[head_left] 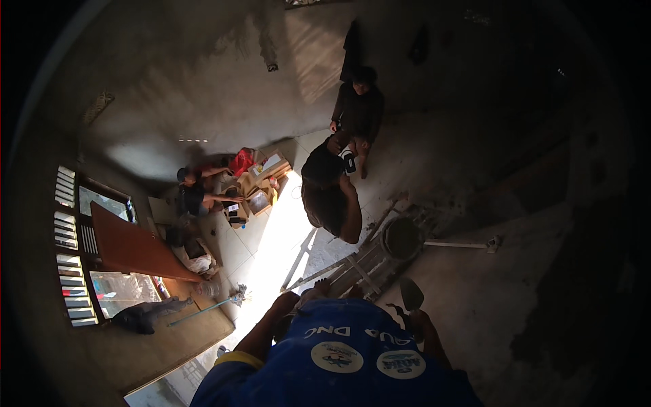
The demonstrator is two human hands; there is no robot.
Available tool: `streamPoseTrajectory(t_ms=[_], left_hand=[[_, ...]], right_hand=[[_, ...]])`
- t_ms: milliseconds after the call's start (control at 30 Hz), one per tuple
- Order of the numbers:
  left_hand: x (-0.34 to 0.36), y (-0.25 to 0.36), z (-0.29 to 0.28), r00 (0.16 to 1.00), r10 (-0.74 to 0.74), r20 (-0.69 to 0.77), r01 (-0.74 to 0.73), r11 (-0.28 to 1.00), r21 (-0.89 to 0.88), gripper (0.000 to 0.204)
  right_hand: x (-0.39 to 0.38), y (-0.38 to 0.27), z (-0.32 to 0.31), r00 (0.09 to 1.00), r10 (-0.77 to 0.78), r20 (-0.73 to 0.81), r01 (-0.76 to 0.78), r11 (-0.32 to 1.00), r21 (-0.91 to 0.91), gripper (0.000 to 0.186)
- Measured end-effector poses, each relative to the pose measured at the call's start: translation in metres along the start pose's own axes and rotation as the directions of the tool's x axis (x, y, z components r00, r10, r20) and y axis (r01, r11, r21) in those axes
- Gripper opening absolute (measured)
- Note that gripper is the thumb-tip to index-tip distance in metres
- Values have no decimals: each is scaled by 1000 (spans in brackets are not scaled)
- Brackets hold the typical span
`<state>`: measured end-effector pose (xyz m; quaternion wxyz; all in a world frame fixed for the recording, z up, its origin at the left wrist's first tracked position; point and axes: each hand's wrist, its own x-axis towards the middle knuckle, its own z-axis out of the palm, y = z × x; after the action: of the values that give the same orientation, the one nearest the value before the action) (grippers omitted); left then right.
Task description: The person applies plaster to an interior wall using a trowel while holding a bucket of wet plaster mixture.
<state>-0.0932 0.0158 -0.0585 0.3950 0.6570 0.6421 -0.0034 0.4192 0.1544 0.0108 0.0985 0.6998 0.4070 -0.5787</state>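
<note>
Your right hand (419, 320) is closed around the handle of the trowel (411, 293), whose blade points up toward the bucket (401, 237) from just on your side of it; your left hand (287, 302) is in shadow, on your side of the bucket and well to its left, and you cannot tell from here whether it grips anything. Watch the bucket first: it seems to rest at the far end of the narrow planks (363, 273), though its base is hidden, so a knock from your trowel or a shift in the wood could tip it. If those planks bear your weight too, which the view does not settle, leaning out could unsteady you. The co-worker (324, 193) beyond the bucket and to its left is near enough that drips or a dropped trowel might land close by, and the bright strip of floor (266, 254) left of the bucket could dazzle you, making dark edges harder to judge. As for materials, the trowel has a flat, leaf-shaped blade with a dull look, the bucket is round-mouthed with a grey, matt inside, and the planks look rough, pale and dusty. Farther left of the bucket, light tiles run up to creased brown cardboard boxes (258, 202) and a shiny red bag (241, 161)
</note>
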Motion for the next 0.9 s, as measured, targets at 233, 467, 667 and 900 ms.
streamPoseTrajectory(t_ms=[233,467,667,900], left_hand=[[-10,-29,40,958,-150,245,243,878,-413,20],[32,-44,-18,956,159,245,-168,986,17,22],[89,-39,-74,944,143,296,-187,974,125,30],[156,-1,-65,758,602,251,-651,721,235,28]], right_hand=[[-49,-11,6,996,11,-94,11,972,233,42],[-85,52,59,995,99,-24,-75,871,486,26],[-135,77,132,936,347,-62,-278,835,476,18],[-107,167,212,912,409,15,-319,686,654,16]])
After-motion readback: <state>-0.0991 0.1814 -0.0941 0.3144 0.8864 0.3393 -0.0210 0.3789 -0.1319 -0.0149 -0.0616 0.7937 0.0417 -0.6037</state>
